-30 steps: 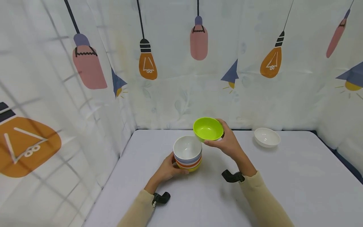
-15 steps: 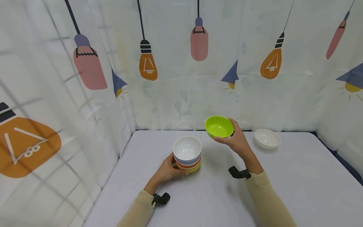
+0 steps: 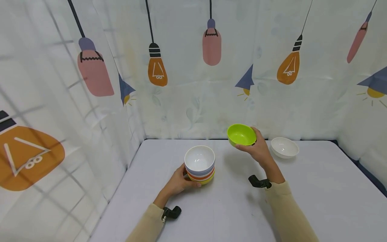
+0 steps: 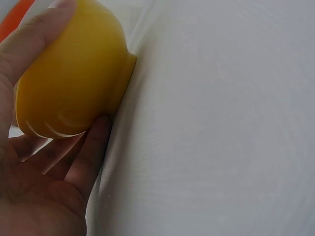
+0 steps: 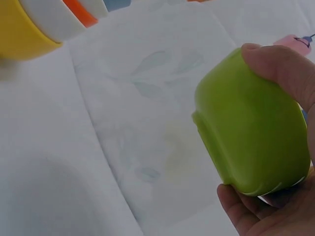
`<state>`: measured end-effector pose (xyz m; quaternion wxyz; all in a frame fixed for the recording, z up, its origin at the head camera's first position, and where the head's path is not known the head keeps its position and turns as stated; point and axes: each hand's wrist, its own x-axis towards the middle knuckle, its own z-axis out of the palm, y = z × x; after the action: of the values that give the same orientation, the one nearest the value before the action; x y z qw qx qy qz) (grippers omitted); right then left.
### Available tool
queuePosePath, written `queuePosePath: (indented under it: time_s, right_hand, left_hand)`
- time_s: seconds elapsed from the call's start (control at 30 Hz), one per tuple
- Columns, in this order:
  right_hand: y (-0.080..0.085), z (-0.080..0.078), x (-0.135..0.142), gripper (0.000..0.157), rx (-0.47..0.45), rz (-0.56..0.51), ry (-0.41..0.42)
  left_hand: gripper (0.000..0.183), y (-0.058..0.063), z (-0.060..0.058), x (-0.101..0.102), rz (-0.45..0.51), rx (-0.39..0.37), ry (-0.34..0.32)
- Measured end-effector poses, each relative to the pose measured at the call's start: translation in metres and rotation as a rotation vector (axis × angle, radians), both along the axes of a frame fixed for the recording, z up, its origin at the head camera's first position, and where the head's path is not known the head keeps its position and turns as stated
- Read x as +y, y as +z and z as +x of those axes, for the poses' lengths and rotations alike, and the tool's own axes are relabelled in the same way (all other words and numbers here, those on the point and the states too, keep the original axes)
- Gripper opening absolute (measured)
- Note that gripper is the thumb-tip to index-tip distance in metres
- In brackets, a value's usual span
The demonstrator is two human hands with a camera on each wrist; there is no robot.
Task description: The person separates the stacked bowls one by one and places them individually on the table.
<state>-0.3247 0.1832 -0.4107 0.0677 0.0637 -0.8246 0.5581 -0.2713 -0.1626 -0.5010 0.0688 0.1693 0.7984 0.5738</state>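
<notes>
A stack of nested bowls (image 3: 200,159) stands on the table, white inside at the top, with blue, orange and yellow bands below. My left hand (image 3: 178,181) grips its base, thumb and fingers curled round the yellow bowl (image 4: 78,73) at the bottom. Up and to the right, my right hand (image 3: 257,148) holds a green bowl (image 3: 241,135) by its side, above the table. In the right wrist view the thumb presses the green bowl's outer wall (image 5: 251,123) and the fingers reach round beneath it.
A shallow white bowl (image 3: 285,148) sits at the table's back right, just beyond my right hand. The white-covered table (image 3: 211,215) ends at a patterned curtain (image 3: 187,101) at the back and on the left.
My right hand has carried the green bowl rightward, away from beside the stack's rim. The left hand and the stack have stayed in place.
</notes>
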Motion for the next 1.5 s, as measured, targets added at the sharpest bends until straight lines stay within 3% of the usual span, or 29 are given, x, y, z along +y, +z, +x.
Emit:
queuePosePath:
  time_s: [0.63, 1.5]
  right_hand:
    - [-0.024, -0.012, 0.023, 0.115, -0.077, -0.039, -0.055]
    - [-0.064, -0.024, 0.047, 0.123, -0.209, 0.124, -0.092]
  left_hand:
    - [0.095, 0.002, 0.001, 0.002, 0.013, -0.013, -0.006]
    - [0.093, 0.000, 0.000, 0.001, 0.012, -0.011, -0.007]
